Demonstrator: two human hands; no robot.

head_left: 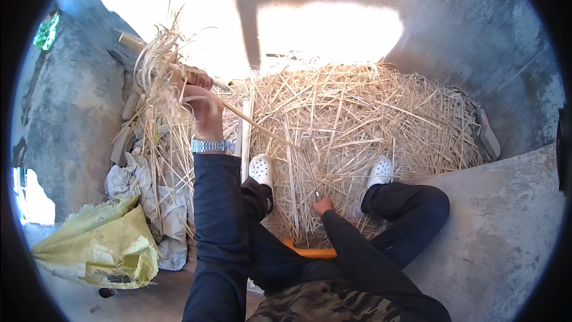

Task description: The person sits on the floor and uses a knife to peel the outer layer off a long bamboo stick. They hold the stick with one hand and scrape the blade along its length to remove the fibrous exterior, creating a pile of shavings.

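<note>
Curling tightly around a shaggy bunch of pale, dry, fibrous strips, the left hand sits at ten o'clock from the centre, fingers folded in and no gap showing. A long, thin, straw-coloured cane strip runs out of that fist toward four o'clock, ending close to the middle of the view. At five o'clock, the right hand is closed around the lower end of a slim tool with a silvery metal collar; its thin shaft points toward twelve o'clock, its far end beside the cane strip, though contact between them is unclear. A silver link-band wristwatch circles the left wrist.

Beneath both, a broad heap of loose, golden straw spreads from the middle toward two o'clock, against a curved grey concrete wall. White perforated clogs stand at seven and four o'clock. At eight o'clock, a frayed yellow-green woven sack lies beside a crumpled greyish-white cloth. A bright orange object, partly hidden, shows at six o'clock.
</note>
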